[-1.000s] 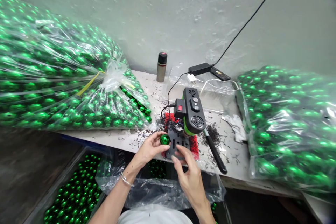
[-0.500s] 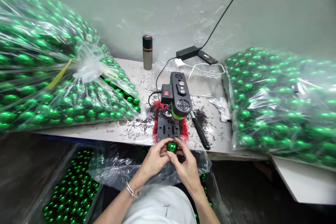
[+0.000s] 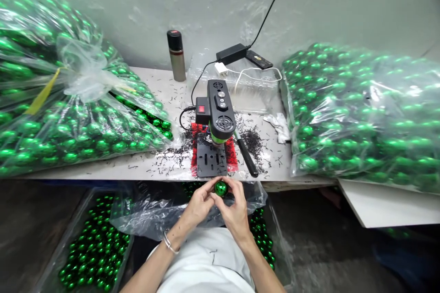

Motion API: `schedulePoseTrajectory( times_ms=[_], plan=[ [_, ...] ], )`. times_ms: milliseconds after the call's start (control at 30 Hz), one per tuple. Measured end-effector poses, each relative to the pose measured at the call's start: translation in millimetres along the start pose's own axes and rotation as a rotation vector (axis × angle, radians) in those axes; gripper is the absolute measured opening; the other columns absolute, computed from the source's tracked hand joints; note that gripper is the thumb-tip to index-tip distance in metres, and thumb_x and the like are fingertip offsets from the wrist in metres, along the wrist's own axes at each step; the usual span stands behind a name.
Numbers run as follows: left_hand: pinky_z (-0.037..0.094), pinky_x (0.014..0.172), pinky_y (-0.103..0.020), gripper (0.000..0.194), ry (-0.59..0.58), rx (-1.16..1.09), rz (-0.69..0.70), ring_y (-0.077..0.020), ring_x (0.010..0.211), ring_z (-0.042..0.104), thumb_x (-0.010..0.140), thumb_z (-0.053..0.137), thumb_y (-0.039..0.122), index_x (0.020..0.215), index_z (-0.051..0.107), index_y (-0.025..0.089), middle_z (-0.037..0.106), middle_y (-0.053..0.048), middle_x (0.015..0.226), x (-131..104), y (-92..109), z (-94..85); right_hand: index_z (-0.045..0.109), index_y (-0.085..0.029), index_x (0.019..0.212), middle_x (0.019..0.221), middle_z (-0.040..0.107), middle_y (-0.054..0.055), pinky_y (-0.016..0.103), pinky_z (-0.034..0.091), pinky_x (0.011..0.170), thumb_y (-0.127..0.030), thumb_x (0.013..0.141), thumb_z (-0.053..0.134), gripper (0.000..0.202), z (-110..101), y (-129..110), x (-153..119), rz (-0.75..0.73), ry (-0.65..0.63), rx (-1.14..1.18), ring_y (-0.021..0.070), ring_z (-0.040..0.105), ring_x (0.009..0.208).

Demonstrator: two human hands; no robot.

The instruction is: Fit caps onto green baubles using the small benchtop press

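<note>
A shiny green ball (image 3: pixel 221 188) is pinched between my two hands, just off the table's front edge. My left hand (image 3: pixel 200 203) grips it from the left, with a silver bangle on that wrist. From the right, my right hand (image 3: pixel 234 206) closes its thumb and fingers around the same ball. Beyond my fingertips stands a small black bench machine (image 3: pixel 222 105) with a red switch, a slotted black base plate (image 3: pixel 211 162) and a black-handled lever (image 3: pixel 248 158). A red mat (image 3: pixel 232 160) lies beneath the plate.
Large clear bags of green balls (image 3: pixel 85 123) (image 3: pixel 354 119) flank the machine. Open plastic-lined bins of balls (image 3: pixel 94 242) (image 3: pixel 263 238) sit below. Behind are a bottle (image 3: pixel 177 57), a power adapter (image 3: pixel 232 54) and a phone-like black slab (image 3: pixel 259 60). Black scraps (image 3: pixel 252 142) litter the tabletop (image 3: pixel 137 169).
The whole view has shifted, so the table and machine appear further left and higher. Both hands still hold the green ball, which now sits slightly apart from the base plate.
</note>
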State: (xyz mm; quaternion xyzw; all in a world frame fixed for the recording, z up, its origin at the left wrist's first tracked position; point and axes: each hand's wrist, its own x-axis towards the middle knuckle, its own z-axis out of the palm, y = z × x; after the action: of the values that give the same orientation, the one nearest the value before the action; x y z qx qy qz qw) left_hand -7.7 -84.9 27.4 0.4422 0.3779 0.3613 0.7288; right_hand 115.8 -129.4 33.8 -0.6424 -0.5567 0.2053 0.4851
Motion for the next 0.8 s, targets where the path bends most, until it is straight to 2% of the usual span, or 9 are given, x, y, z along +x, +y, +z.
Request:
schedulePoseTrajectory(
  times_ms=[167,333,533,667,800],
  plan=[
    [0.042,0.110,-0.039,0.061,0.020,-0.106,-0.107,-0.0262,0.121,0.060,0.063,0.064,0.013,0.124,0.068,0.018,0.068,-0.009,0.128,0.3,-1.1,2.3,0.061,-0.024,0.120,0.108,0.061,0.009,0.039,0.058,0.090,-0.033,0.087,0.064,0.034,4.5,8.7,-3.5,-0.061,0.032,-0.106,0.0212,0.062,0.103],
    [0.048,0.093,-0.029,0.068,0.045,-0.205,-0.158,-0.0204,0.100,0.064,0.054,0.058,0.009,0.120,0.071,0.019,0.072,-0.008,0.119,0.0,-0.6,1.8,0.060,-0.023,0.120,0.105,0.060,0.010,0.040,0.058,0.089,-0.030,0.089,0.061,0.031,9.5,15.3,-5.9,-0.161,0.044,-0.198,0.0216,0.062,0.102],
    [0.048,0.080,-0.025,0.068,0.040,-0.285,-0.199,-0.0156,0.083,0.063,0.055,0.059,0.011,0.121,0.070,0.020,0.074,-0.005,0.104,-0.7,-3.4,-2.5,0.060,-0.023,0.124,0.107,0.061,0.012,0.043,0.058,0.090,-0.033,0.089,0.061,0.037,13.1,19.2,-6.3,-0.197,0.043,-0.226,0.0238,0.062,0.105],
    [0.049,0.084,-0.029,0.063,-0.043,-0.327,-0.155,-0.0192,0.089,0.065,0.061,0.072,0.021,0.125,0.068,0.019,0.073,-0.009,0.110,0.1,-2.8,-12.3,0.056,-0.023,0.132,0.110,0.067,0.012,0.041,0.059,0.089,-0.034,0.089,0.062,0.045,6.0,16.2,1.0,-0.154,0.032,-0.182,0.0230,0.065,0.102],
    [0.048,0.093,-0.034,0.058,-0.036,-0.170,-0.149,-0.0237,0.103,0.066,0.070,0.082,0.033,0.124,0.066,0.019,0.071,-0.011,0.116,4.8,5.4,-22.8,0.059,-0.026,0.130,0.112,0.071,0.008,0.036,0.059,0.090,-0.032,0.091,0.060,0.040,-7.3,12.2,14.4,-0.163,-0.138,-0.084,0.0199,0.068,0.103]
  ],
)
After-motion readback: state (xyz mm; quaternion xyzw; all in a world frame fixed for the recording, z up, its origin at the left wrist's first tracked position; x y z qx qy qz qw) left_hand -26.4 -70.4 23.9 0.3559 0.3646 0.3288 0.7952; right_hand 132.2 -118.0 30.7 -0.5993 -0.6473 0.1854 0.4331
